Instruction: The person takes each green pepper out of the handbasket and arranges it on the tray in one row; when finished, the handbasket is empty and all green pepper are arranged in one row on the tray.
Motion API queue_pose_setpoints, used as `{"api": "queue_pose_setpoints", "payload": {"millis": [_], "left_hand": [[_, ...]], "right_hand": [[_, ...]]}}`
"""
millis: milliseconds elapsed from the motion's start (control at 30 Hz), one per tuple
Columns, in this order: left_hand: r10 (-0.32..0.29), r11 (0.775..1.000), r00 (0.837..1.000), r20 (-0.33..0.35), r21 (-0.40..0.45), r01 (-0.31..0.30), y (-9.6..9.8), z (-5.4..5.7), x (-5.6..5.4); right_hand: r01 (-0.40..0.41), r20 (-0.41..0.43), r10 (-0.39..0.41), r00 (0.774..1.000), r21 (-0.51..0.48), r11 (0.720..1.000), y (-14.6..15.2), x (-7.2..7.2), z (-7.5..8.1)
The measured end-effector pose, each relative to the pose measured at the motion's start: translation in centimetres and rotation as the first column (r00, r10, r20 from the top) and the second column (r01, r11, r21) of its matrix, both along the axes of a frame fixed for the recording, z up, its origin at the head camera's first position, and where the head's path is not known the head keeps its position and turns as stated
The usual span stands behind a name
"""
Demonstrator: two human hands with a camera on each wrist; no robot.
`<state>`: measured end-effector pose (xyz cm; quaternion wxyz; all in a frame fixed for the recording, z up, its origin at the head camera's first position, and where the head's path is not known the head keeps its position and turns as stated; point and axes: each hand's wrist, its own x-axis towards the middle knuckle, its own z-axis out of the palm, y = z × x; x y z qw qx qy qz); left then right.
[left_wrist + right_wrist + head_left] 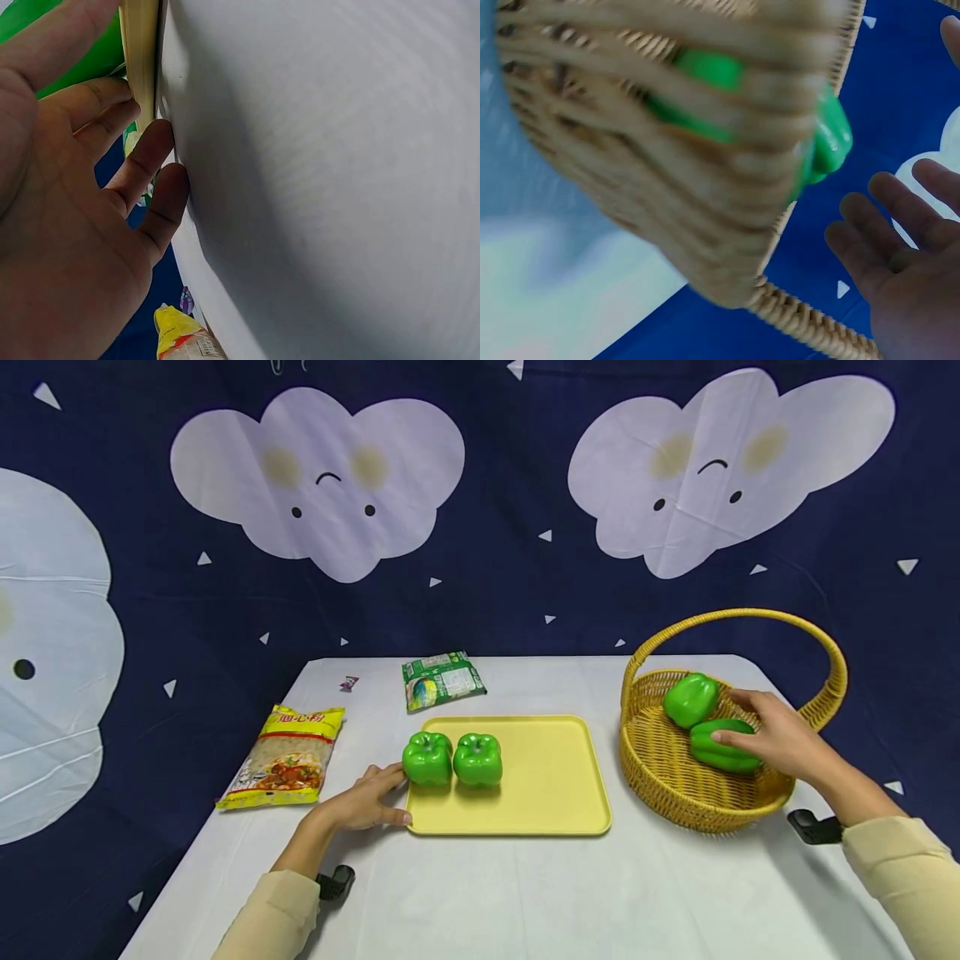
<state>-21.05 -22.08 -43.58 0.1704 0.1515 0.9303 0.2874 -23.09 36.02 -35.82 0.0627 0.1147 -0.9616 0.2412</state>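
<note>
Two green bell peppers, a left one [428, 759] and a right one [478, 760], sit side by side on the left part of a yellow tray [547, 777]. My left hand [369, 799] is at the tray's left edge, thumb and fingers spread along it; the left wrist view shows the fingertips [159, 135] right at its side. Two more green peppers, one at the back [691, 700] and one in front [723, 745], lie in a wicker basket [675, 797]. Over the basket, my right hand [780, 739] is beside the front pepper with fingers loosely extended.
A yellow-topped noodle bag [285, 758] lies left of the tray. Behind the tray is a green packet [442, 680], with a small wrapped candy [348, 683] further left. The basket's tall handle [738, 613] arches above it. A dark cloud-print cloth [510, 602] hangs behind the table.
</note>
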Motion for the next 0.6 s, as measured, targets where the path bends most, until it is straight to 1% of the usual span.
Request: {"api": "queue_pose_setpoints", "payload": {"millis": [67, 200, 433, 600], "left_hand": [[0.001, 1.0, 1.0, 0.003, 0.002, -0.001, 0.0, 0.0, 0.0], [0.004, 1.0, 1.0, 0.007, 0.004, -0.004, 0.0, 0.1, 0.0], [0.006, 1.0, 1.0, 0.007, 0.013, -0.006, 0.1, 0.1, 0.1], [0.011, 1.0, 1.0, 0.01, 0.011, -0.011, 0.1, 0.1, 0.1]], "right_hand": [[0.011, 0.027, -0.012, 1.0, 0.005, 1.0, 0.2, -0.1, -0.3], [0.029, 0.051, -0.031, 0.998, 0.041, 0.999, 0.5, -0.2, -0.8], [0.045, 0.045, -0.05, 0.998, 0.098, 0.994, 0.7, -0.3, -1.4], [0.042, 0.024, -0.046, 0.999, 0.126, 0.991, 0.9, -0.6, -2.0]]}}
